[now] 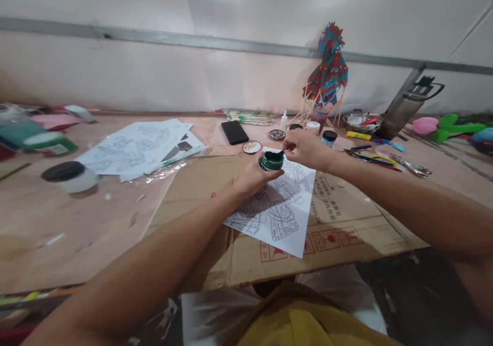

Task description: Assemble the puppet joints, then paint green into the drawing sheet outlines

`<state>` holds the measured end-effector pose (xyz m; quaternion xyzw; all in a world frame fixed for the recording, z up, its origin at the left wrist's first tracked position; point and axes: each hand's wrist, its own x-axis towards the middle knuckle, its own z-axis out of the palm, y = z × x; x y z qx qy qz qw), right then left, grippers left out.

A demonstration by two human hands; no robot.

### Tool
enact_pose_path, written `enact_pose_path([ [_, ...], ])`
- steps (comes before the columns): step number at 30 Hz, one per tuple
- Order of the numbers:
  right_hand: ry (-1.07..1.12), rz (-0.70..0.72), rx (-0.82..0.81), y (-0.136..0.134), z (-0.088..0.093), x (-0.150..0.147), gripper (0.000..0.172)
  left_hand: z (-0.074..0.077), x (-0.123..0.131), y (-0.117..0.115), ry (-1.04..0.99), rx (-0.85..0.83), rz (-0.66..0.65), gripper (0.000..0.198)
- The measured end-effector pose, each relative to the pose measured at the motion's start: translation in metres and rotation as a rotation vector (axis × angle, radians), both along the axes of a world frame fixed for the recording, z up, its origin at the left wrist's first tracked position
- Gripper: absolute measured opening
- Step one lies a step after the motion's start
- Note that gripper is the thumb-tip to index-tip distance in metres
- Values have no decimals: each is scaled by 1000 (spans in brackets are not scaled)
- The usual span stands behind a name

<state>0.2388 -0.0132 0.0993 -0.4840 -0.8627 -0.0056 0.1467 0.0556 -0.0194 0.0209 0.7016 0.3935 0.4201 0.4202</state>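
Green coats the open jar (pixel 272 163) that you hold in your left hand (pixel 256 175), its fingers curled round the side and the thumb reaching along the front. Its mouth faces up and the inside looks dark. Your right hand (pixel 306 148) comes in from the other side, fingers pressed together at the tips, pinching a small dark piece (pixel 281 154) at the rim; what that piece is, you cannot tell from this view. You have the jar over the upper part of a white sheet (pixel 298 233) with line drawings, which lies on flattened cardboard (pixel 200 187) printed in red and black. The cardboard rests on the pinkish desk (pixel 115 233).

Just beyond your hands sit two red-rimmed dishes, one of pale bits (pixel 251 147) and one of multicoloured bits (pixel 277 134), with a black phone (pixel 234 132) to the left of them. A small white bottle (pixel 284 120) stands behind the dishes. Near your right forearm you have a dark-lidded pot (pixel 329 138), a yellow tube (pixel 358 135) and some pliers (pixel 360 153). More printed sheets (pixel 127 151) lie to your left, near a white tub with a black lid (pixel 73 176).
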Motion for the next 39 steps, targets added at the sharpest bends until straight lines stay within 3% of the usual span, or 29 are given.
enact_pose_path([
  [6, -45, -55, 52, 10, -3, 8, 13, 3, 1, -3, 35, -12, -66, 29],
  [15, -18, -90, 146, 10, -3, -1, 11, 11, 2, -9, -73, -115, -109, 15],
  [22, 17, -102, 155, 16, -8, -8, 13, 5, -2, 1, -119, -193, -200, 19],
  [28, 67, -82, 203, 17, -9, -9, 12, 2, 1, 5, -143, -176, -147, 45],
  [32, 63, -80, 190, 19, -13, -9, 12, -5, 2, 8, -182, -215, -128, 41],
  [39, 121, -167, 196, 35, -5, 8, 10, -10, 2, 3, -189, -261, -252, 35],
])
